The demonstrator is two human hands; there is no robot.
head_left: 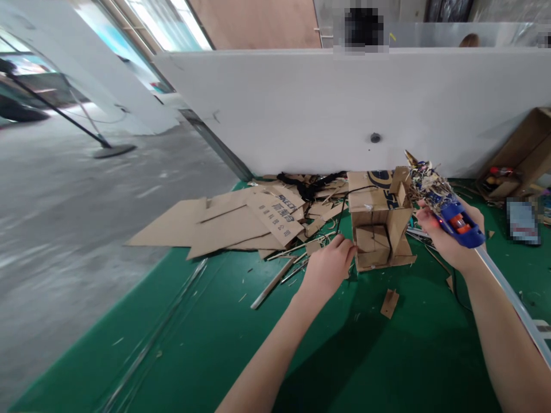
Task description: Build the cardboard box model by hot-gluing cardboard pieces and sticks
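Observation:
My right hand (458, 241) is wrapped round a blue hot glue gun (462, 223) with an orange part in its body. Stringy scraps cling to its front, the metal nozzle points up and away, and a long pale glue stick (512, 292) sticks out of its rear. My left hand (328, 265) is closed at the left edge of a small cardboard box (379, 215), its fingertips against the wall; the thumb is hidden. A black cord (343, 209) runs from behind this hand up over the box top. The box has an open, square recess facing me.
Flat cardboard sheets (241, 221), thin sticks (275, 281) and dark fibre (307, 186) lie left of the box. A cardboard scrap (390, 304) is in front. A phone (523, 221) and a larger carton (520, 149) stand at right. A white partition (301, 109) borders the green table (206, 350).

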